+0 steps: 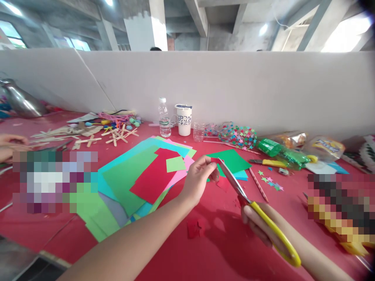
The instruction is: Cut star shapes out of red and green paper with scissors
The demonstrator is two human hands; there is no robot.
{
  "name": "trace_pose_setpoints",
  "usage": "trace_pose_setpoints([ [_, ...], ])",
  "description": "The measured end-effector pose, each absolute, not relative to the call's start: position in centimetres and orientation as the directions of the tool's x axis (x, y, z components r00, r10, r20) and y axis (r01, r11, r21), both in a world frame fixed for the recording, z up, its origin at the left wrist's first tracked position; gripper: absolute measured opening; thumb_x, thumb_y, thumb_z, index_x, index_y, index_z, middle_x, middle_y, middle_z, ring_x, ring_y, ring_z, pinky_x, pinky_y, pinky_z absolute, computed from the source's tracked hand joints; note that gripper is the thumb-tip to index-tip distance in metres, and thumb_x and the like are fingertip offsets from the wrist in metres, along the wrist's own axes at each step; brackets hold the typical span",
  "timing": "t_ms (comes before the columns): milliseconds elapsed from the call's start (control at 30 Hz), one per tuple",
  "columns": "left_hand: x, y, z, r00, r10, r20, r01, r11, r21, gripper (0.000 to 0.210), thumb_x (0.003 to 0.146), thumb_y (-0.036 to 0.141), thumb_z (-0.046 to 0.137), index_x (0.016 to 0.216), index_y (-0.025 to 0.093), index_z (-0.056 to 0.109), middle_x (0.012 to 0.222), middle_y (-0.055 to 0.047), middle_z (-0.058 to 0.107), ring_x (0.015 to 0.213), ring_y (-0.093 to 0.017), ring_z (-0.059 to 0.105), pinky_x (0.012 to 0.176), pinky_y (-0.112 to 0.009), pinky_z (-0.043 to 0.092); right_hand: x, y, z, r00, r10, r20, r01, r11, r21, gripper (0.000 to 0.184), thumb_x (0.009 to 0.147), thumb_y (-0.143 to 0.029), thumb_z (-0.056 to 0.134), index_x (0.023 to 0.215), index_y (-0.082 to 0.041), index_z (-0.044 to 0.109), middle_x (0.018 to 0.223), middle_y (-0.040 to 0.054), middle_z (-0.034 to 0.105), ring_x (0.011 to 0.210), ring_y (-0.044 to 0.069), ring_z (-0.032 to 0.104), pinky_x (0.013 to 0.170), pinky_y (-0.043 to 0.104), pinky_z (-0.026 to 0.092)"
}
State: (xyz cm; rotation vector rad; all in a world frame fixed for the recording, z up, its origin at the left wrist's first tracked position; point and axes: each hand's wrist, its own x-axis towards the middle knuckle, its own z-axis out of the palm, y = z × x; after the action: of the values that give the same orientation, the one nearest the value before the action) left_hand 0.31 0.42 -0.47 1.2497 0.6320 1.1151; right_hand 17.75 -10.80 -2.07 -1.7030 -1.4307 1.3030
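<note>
My left hand [202, 171] pinches a small piece of red paper [215, 160] above the table. My right hand [259, 222] grips yellow-handled scissors [259, 212], their blades pointing up and left, with the tips close to that paper. Below the hands a red paper scrap [193, 228] lies on the red tabletop. Another red scrap [223, 183] rests just behind the blades. To the left, a red sheet [156, 177] and a small light green square [175, 164] top a spread of coloured paper. A dark green sheet [234, 160] lies behind my hands.
A water bottle [164, 121] and a white cup [184, 121] stand by the partition [140, 86]. Star confetti [269, 180], a yellow cutter [271, 162] and a green plastic bottle [281, 153] are on the right. Wooden sticks [120, 134] lie at left, near another person's hand [11, 144].
</note>
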Motion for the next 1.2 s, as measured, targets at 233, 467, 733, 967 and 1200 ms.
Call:
trace_pose_setpoints([
  [233,0.3,0.5,-0.3,0.370,0.904,0.213,-0.302,-0.099,0.948,0.015,0.081,0.029,0.055,0.071,0.018,0.055,0.064,0.002,0.060,0.055,-0.009,0.055,0.058,-0.023,0.045,18.4,-10.9,-2.1,-0.131,0.954,-0.268,0.456,-0.182,-0.871,0.062,0.079,-0.077,0.036,0.076,-0.018,0.052,0.045,-0.0062,0.041,0.043,0.010,0.036,0.047,0.024,0.029],
  [467,0.4,0.3,-0.3,0.392,0.893,0.219,-0.315,-0.093,0.945,0.013,0.081,0.027,0.055,0.073,0.017,0.057,0.063,0.001,0.061,0.058,-0.011,0.058,0.059,-0.025,0.047,18.2,-11.2,-1.9,-0.125,0.949,-0.291,0.449,-0.207,-0.869,0.061,0.079,-0.076,0.037,0.080,-0.017,0.053,0.046,-0.0075,0.037,0.043,0.009,0.033,0.048,0.025,0.030],
  [733,0.5,0.3,-0.5,0.402,0.895,0.195,-0.321,-0.062,0.945,0.012,0.080,0.025,0.056,0.073,0.017,0.057,0.062,0.000,0.062,0.057,-0.012,0.058,0.059,-0.025,0.047,17.5,-11.4,-1.7,-0.061,0.945,-0.322,0.377,-0.277,-0.884,0.064,0.075,-0.080,0.037,0.073,-0.018,0.052,0.047,-0.0085,0.034,0.041,0.008,0.029,0.044,0.022,0.025],
  [967,0.6,0.3,-0.4,0.398,0.901,0.174,-0.322,-0.041,0.946,0.012,0.078,0.024,0.056,0.069,0.016,0.055,0.059,0.000,0.061,0.055,-0.012,0.058,0.057,-0.025,0.047,17.4,-11.5,-1.6,-0.069,0.935,-0.347,0.302,-0.312,-0.901,0.060,0.075,-0.079,0.040,0.071,-0.019,0.048,0.045,-0.0108,0.027,0.039,0.006,0.026,0.041,0.021,0.021],
  [1200,0.7,0.4,-0.6,0.401,0.901,0.167,-0.335,-0.025,0.942,0.011,0.077,0.024,0.056,0.069,0.016,0.056,0.060,0.000,0.061,0.054,-0.012,0.058,0.056,-0.024,0.046,17.3,-11.5,-1.7,-0.048,0.928,-0.369,0.284,-0.341,-0.896,0.060,0.074,-0.079,0.041,0.070,-0.019,0.047,0.046,-0.0114,0.026,0.039,0.005,0.024,0.040,0.019,0.021],
])
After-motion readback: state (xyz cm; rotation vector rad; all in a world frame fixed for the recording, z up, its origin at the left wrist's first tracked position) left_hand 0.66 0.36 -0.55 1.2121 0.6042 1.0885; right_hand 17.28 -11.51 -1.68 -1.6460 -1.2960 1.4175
